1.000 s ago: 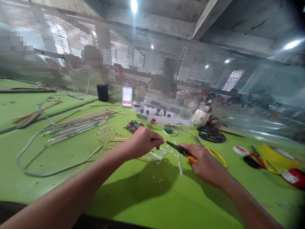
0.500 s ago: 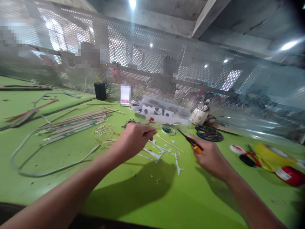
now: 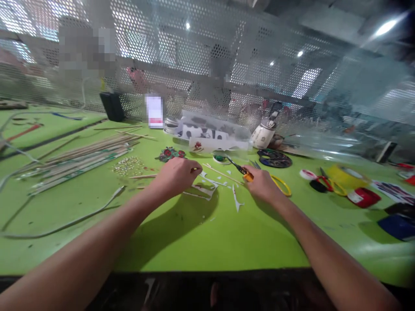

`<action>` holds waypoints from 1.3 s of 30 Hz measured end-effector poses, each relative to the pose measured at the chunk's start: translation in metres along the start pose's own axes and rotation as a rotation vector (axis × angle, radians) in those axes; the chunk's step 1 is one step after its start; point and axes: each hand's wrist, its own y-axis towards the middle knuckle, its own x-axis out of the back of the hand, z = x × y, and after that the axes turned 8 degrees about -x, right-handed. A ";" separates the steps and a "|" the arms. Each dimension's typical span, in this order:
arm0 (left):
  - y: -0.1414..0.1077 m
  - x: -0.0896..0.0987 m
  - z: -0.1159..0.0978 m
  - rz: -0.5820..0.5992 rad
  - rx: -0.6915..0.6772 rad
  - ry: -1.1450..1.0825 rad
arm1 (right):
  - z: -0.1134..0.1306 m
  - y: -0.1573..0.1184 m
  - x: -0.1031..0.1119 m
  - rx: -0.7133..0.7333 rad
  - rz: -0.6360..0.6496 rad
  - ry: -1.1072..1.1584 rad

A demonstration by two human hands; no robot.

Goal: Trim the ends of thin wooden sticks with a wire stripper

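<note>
Over green table (image 3: pixel 243 242) | left hand (image 3: pixel 177 176): fingertips (image 3: pixel 196 167) pressed together | right hand (image 3: pixel 261 183): curled round pliers (image 3: pixel 238 166), nearer stick (image 3: pixel 223 174)

Left hand's (image 3: pixel 178 173) fingertips too small to tell if they pinched anything. Right hand (image 3: pixel 263 185) hid part of the orange-handled tool's grip (image 3: pixel 248 176). Phone screen (image 3: pixel 154 111) pixelated, unreadable. People behind the mesh (image 3: pixel 181 56) blurred. White cable (image 3: pixel 68 230) cut off at left edge.

Green table (image 3: pixel 259 242), seemingly black-and-orange pliers (image 3: pixel 247 175).
</note>
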 end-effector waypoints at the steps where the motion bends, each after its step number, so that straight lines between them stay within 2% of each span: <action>1: 0.000 0.000 0.000 0.018 0.011 0.025 | -0.003 0.003 0.002 0.016 -0.021 0.028; 8: 0.003 -0.004 -0.001 0.153 0.025 0.106 | -0.023 0.017 0.028 0.075 -0.166 0.213; 12: 0.005 -0.003 0.002 0.134 0.029 0.143 | -0.030 0.021 0.038 0.084 -0.284 0.346; 17: 0.007 -0.004 0.010 0.132 0.088 0.185 | -0.033 0.029 0.047 0.070 -0.515 0.563; 21: 0.010 -0.001 0.022 0.118 0.182 0.206 | -0.031 0.032 0.058 0.086 -0.667 0.890; 24: 0.013 0.009 0.034 0.106 0.283 0.231 | -0.031 0.032 0.064 0.118 -0.697 0.933; 26: 0.014 0.018 0.044 0.094 0.339 0.256 | -0.032 0.033 0.066 0.137 -0.668 0.836; 30: 0.012 0.031 0.059 0.098 0.389 0.285 | -0.032 0.033 0.062 0.146 -0.424 0.532; 33: 0.010 0.035 0.061 0.096 0.397 0.280 | -0.025 0.030 0.054 0.150 -0.284 0.435; 36: 0.009 0.037 0.057 0.072 0.409 0.266 | -0.017 0.025 0.043 0.147 -0.217 0.359; 39: 0.007 0.041 0.052 0.029 0.423 0.260 | -0.010 0.025 0.030 0.144 -0.216 0.314</action>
